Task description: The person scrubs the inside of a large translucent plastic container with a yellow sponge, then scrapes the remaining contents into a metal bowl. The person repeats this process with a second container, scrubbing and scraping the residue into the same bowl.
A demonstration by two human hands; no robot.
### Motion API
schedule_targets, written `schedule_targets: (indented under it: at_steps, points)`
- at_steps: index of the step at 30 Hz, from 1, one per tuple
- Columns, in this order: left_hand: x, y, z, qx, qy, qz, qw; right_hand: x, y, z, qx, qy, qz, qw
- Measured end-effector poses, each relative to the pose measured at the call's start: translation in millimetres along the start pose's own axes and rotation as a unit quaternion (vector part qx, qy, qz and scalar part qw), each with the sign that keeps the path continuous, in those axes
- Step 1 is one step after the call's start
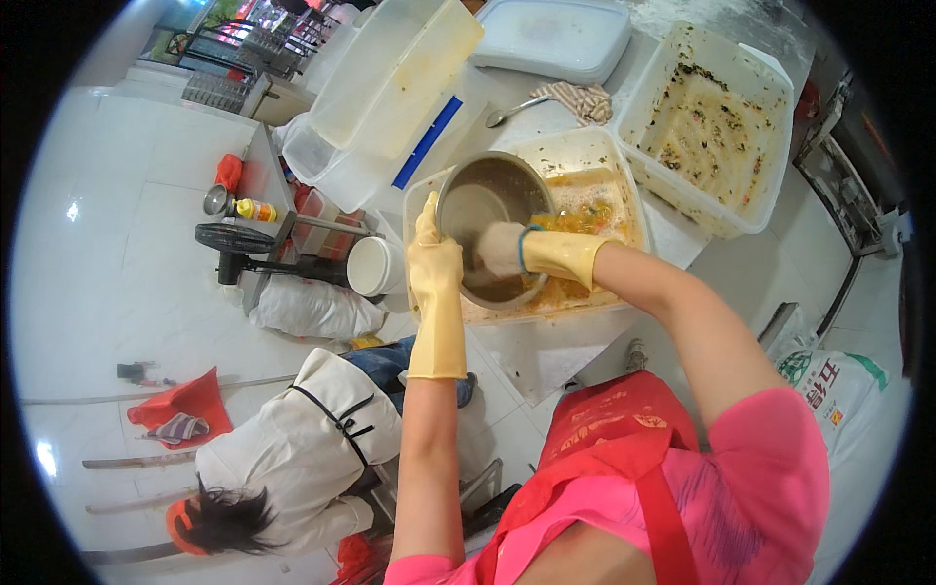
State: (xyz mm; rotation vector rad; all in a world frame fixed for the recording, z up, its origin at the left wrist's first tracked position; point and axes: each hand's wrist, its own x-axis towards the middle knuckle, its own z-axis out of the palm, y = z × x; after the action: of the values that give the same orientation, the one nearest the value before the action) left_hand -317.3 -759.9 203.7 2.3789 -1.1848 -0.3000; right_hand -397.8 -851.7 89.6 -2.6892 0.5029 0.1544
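Observation:
My left hand [434, 245], in a yellow rubber glove, grips the near-left rim of a round metal pot [486, 183], thumb along its edge. The pot is tilted inside a translucent plastic tub [635, 194] that holds yellowish liquid with bits of food. My right hand [501, 248], gloved too with a blue band at the wrist, reaches down into the pot. It is blurred by motion, so whether its fingers hold anything is unclear. Yellow-orange food scraps [585, 218] lie in the tub just right of the pot.
Right of the tub stands a second plastic tub [782, 117] smeared with food bits. Behind are large clear bins [380, 88], a lidded box [552, 36], a spoon [504, 115] and a striped cloth [581, 102]. A white bucket [371, 267] and a bending person [292, 431] are at left.

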Motion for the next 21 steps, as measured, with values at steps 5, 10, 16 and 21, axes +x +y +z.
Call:
schedule_targets:
  at_steps: [5,10,16,21]
  points:
    - [-8.5,-18.5,-4.7,-0.034,-0.007,0.054,0.998,-40.3,-28.4,-119.1,-0.062,0.056,-0.044,0.996]
    - [-3.3,-21.8,-1.7,0.002,0.067,0.277,0.959,-10.6,62.9,-47.6,0.248,0.057,0.18,0.95]
    - [-9.6,-44.2,-19.0,0.206,0.238,0.45,0.836,-69.8,87.8,-33.7,0.769,0.126,0.246,0.577]
    - [-43.0,-20.7,-39.4,0.346,0.128,0.507,0.779,-84.4,69.9,-24.7,0.818,0.272,0.259,0.436]
